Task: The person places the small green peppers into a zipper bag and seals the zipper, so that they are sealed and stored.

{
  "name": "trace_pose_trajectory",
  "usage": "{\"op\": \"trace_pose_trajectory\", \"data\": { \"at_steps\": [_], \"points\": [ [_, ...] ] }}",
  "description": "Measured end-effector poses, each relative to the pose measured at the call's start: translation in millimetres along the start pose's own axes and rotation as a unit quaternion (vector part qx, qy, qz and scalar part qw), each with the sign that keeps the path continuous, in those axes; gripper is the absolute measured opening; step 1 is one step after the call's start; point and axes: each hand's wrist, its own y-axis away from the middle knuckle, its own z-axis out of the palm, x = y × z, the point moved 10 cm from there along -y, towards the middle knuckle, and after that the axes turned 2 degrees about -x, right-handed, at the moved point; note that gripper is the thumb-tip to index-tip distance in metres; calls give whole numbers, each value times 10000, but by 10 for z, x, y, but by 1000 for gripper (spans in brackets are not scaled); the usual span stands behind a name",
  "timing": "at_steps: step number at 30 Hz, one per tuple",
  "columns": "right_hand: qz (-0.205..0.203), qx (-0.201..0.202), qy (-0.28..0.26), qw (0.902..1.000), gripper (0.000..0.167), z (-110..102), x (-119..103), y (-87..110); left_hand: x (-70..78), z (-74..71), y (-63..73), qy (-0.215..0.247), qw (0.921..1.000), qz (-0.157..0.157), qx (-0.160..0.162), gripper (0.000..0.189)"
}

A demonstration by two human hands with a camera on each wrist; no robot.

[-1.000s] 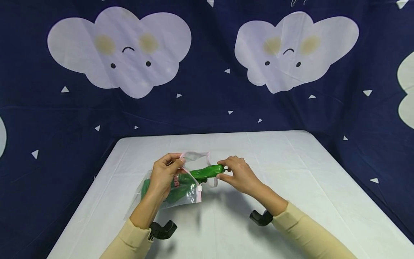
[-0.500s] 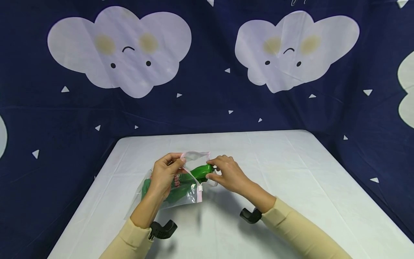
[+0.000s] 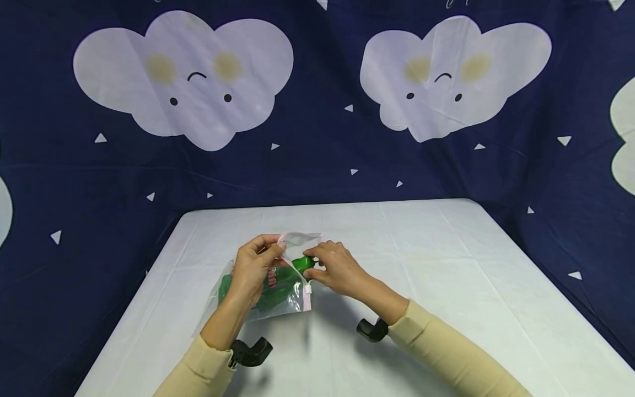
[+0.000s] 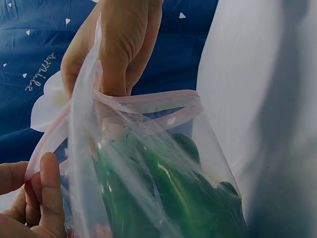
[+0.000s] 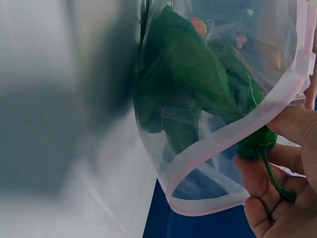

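My left hand (image 3: 253,267) pinches the pink-edged rim of a clear zip bag (image 3: 292,303) and keeps its mouth open toward the right. Several green peppers (image 4: 183,198) lie inside the bag, seen through the plastic. At the mouth, my right hand (image 3: 337,267) grips another green pepper (image 3: 303,263) by its stem end, with thumb and fingers around it. Most of that pepper is inside the bag. Its curved stem (image 5: 271,173) points out toward my palm in the right wrist view. A white slider (image 3: 307,289) sits at the near end of the bag's rim.
The bag is over a white-covered table (image 3: 421,248). Behind the table hangs a dark blue cloth (image 3: 317,176) with cloud and triangle prints. Each wrist wears a black camera, such as the one on the right wrist (image 3: 372,331).
My right hand has moved left, sliding the green pepper from partly outside to mostly within the bag. The left hand and the bag have stayed nearly still.
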Motion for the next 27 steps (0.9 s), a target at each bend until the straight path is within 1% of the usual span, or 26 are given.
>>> {"op": "trace_pose_trajectory", "data": {
  "at_steps": [8, 10, 14, 19, 27],
  "points": [
    [-47, -309, 3, 9995, 36, 62, -55, -62, -14, 10, 0, -8, 10000, -25, -79, 25],
    [-61, -292, -33, 9995, 36, 46, -68, -58, -15, 10, -1, 4, 10000, -22, -80, 25],
    [-73, -51, -146, 9999, 34, -41, -60, -27, -5, 2, -3, 24, 10000, 18, -57, 25],
    [-14, 266, -361, 9990, 32, -157, 18, 39, -5, -11, -5, 25, 10000, 33, -12, 25],
    [311, 477, -633, 9964, 28, -242, 214, 193, -12, -21, -1, -17, 10000, 3, 46, 24]
  ]
}}
